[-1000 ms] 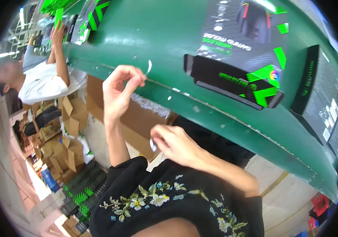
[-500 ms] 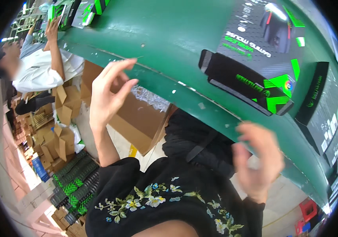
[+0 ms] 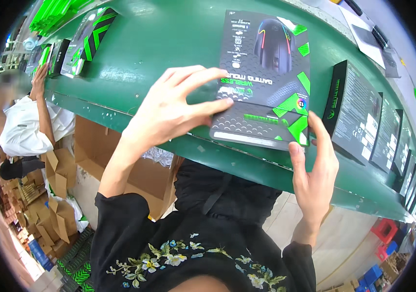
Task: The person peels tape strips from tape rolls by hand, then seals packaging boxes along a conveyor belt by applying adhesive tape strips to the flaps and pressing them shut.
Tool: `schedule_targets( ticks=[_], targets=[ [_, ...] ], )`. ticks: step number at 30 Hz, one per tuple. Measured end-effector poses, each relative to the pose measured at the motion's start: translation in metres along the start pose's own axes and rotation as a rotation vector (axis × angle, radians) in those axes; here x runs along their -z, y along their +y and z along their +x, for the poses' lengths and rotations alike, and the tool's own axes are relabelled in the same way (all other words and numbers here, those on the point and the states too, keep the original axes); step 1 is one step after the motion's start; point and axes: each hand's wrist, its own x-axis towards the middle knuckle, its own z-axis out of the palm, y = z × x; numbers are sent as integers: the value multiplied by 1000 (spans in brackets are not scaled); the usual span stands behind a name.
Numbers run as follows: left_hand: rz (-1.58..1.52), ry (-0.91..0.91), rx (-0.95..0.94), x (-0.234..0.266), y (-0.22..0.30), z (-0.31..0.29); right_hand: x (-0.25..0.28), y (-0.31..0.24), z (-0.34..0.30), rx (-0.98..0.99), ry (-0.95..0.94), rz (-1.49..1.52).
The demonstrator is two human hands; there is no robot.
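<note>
A black and green mouse box (image 3: 254,73) with a picture of a mouse lies on the green worktable in front of me, its printed face up. Its near end panel (image 3: 251,126) slopes toward me below a crease. At the box's left side is my left hand (image 3: 171,104), thumb and forefinger spread, their tips over the box's edge near that crease. My right hand (image 3: 315,170) grips the near right corner, thumb at the front edge and forefinger along the right side. Its other fingers are mostly hidden.
Several similar boxes (image 3: 358,117) stand in a row along the right of the green table (image 3: 149,48). More boxes (image 3: 88,36) are at the far left, near a person in white (image 3: 28,124). An open carton (image 3: 96,151) with shredded paper stands below the table edge.
Both hands have come up to the mouse box. Its near panel, earlier standing out with dark flaps showing, now lies against the end. The view has swung to the right.
</note>
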Motion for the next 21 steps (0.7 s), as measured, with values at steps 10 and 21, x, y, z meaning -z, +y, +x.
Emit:
schedule_targets(
  ticks=[10,21],
  targets=[
    [-1155,461,150,14,-10,10,56,-6,44,43,200,602],
    [-1554,689,146,29,-6,15,21,8,85,235,61,1060]
  ],
)
